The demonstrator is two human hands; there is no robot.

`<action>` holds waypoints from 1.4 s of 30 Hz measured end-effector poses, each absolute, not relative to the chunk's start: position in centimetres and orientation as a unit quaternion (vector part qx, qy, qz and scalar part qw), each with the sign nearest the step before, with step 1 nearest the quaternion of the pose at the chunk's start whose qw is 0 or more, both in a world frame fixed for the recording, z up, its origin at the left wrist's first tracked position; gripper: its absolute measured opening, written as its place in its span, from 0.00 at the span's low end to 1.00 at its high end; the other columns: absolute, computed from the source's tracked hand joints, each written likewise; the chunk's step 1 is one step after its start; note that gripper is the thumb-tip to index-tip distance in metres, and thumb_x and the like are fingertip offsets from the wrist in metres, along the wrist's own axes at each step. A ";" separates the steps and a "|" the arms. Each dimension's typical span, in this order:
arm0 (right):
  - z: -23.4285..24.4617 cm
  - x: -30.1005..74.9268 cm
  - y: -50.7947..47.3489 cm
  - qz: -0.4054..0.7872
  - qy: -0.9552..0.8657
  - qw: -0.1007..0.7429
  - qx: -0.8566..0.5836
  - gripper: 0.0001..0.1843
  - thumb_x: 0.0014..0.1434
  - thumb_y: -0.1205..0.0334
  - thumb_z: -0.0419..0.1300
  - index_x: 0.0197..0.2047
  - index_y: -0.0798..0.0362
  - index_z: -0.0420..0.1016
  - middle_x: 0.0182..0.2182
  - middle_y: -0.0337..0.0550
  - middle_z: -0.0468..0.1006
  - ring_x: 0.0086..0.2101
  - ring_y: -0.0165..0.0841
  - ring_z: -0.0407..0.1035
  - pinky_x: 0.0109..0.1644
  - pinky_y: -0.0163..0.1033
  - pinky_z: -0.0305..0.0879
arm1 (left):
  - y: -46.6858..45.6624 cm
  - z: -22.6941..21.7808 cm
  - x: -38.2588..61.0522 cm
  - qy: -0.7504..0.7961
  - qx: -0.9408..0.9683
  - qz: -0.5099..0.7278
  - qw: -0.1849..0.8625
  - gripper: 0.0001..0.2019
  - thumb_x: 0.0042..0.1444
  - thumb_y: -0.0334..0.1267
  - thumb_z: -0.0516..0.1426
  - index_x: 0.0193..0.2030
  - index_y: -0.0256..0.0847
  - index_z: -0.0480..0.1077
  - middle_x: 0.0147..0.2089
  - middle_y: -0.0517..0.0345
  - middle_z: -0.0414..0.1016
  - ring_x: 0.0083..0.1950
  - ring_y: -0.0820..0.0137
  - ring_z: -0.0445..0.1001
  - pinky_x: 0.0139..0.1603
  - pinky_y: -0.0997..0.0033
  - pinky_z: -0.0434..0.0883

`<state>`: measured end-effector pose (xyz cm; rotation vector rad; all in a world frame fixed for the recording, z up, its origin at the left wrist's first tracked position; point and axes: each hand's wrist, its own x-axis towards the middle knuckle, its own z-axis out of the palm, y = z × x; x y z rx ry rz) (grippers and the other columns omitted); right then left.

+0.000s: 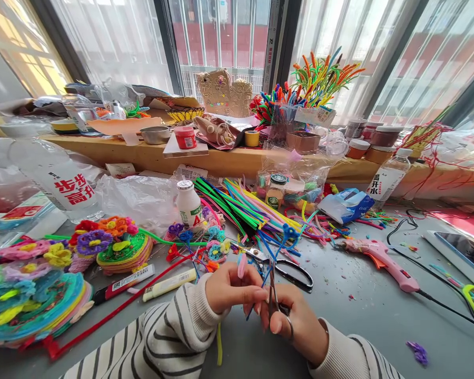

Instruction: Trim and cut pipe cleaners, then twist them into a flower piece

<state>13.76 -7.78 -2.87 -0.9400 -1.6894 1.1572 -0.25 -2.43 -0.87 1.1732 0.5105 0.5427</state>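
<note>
One blue stem (pixel 267 274), loops at its top, is pinched in the left hand (pixel 234 288) over the bench (pixel 339 321); the right hand (pixel 297 318) grips small scissors (pixel 273 296), blades close beside it. Black-handled shears (pixel 300 267) lie just beyond, and a pink glue gun (pixel 384 259) rests well to the right.

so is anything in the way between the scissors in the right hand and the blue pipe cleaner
Nothing visible: the left hand grips the blue pipe cleaner, and the small scissors in the right hand are right beside it, though whether they touch is unclear. The black-handled scissors lie beyond the hands, not between.
</note>
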 end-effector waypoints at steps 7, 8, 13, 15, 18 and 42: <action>-2.4 13.7 -7.9 0.471 -0.694 0.404 -0.365 0.36 0.41 0.30 0.39 0.19 0.57 0.65 0.17 0.37 0.61 0.19 0.25 0.50 0.21 0.32 0.47 | -2.5 -0.9 -0.1 0.259 0.540 0.262 0.757 0.14 0.33 0.40 0.62 0.18 0.33 0.62 0.13 0.63 0.67 0.13 0.81 0.62 0.12 0.81 0.56; -2.4 13.6 -7.9 0.469 -0.696 0.403 -0.366 0.36 0.41 0.30 0.39 0.19 0.58 0.65 0.17 0.37 0.61 0.19 0.25 0.50 0.21 0.32 0.47 | -2.5 -0.9 -0.1 0.257 0.543 0.260 0.756 0.14 0.34 0.40 0.62 0.18 0.33 0.62 0.13 0.63 0.67 0.13 0.81 0.62 0.12 0.81 0.56; -2.6 13.7 -7.7 0.457 -0.700 0.408 -0.367 0.35 0.41 0.31 0.41 0.20 0.57 0.67 0.16 0.37 0.61 0.19 0.26 0.50 0.23 0.32 0.50 | -2.5 -0.9 0.0 0.258 0.547 0.251 0.756 0.14 0.34 0.40 0.62 0.18 0.34 0.61 0.14 0.63 0.68 0.13 0.82 0.62 0.12 0.81 0.56; -2.8 13.7 -7.7 0.449 -0.702 0.409 -0.373 0.34 0.41 0.31 0.42 0.18 0.57 0.66 0.14 0.36 0.58 0.19 0.26 0.50 0.24 0.32 0.51 | -2.5 -0.8 0.0 0.259 0.546 0.249 0.757 0.14 0.34 0.40 0.62 0.18 0.34 0.61 0.14 0.63 0.68 0.13 0.82 0.61 0.12 0.81 0.55; -3.1 13.7 -7.8 0.442 -0.703 0.411 -0.377 0.33 0.40 0.32 0.43 0.15 0.57 0.64 0.12 0.35 0.56 0.18 0.25 0.50 0.24 0.32 0.50 | -2.5 -0.7 0.0 0.259 0.545 0.247 0.759 0.14 0.34 0.40 0.62 0.18 0.34 0.61 0.14 0.63 0.68 0.13 0.82 0.61 0.12 0.81 0.56; -2.8 13.7 -7.9 0.473 -0.671 0.436 -0.368 0.34 0.43 0.32 0.42 0.18 0.58 0.65 0.15 0.35 0.56 0.18 0.24 0.49 0.21 0.30 0.48 | -2.5 -0.7 -0.1 0.261 0.546 0.256 0.754 0.13 0.35 0.39 0.61 0.19 0.33 0.62 0.14 0.61 0.69 0.12 0.82 0.62 0.12 0.83 0.56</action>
